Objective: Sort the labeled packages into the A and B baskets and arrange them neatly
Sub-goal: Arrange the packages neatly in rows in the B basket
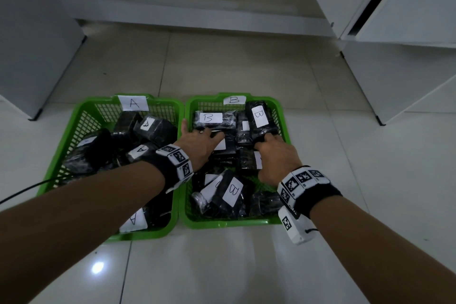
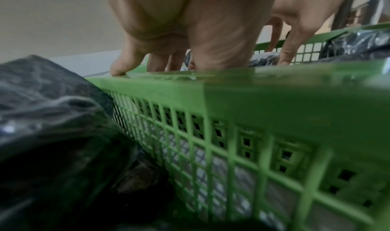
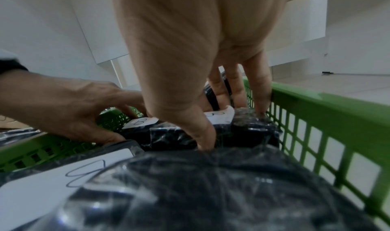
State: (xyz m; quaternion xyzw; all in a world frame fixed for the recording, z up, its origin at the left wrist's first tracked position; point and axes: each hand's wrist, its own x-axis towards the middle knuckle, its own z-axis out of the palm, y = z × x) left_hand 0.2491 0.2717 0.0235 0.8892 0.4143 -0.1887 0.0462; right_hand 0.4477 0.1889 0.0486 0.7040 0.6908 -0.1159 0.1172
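1. Green plastic B basket (image 1: 280, 116) sits on the tiled floor, touching the A basket (image 1: 81, 121) on its left; both hold black wrapped packages.
2. Left hand (image 1: 199, 142) reaches across, fingers spread flat on B packages, little finger on the rim.
3. Right hand (image 1: 276, 155) grips the tilted B-labelled package (image 1: 260, 116) at the far right corner.

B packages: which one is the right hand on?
The B package at the basket's far right corner; the right hand has its fingers against it. Other B packages lie nearer or further left.
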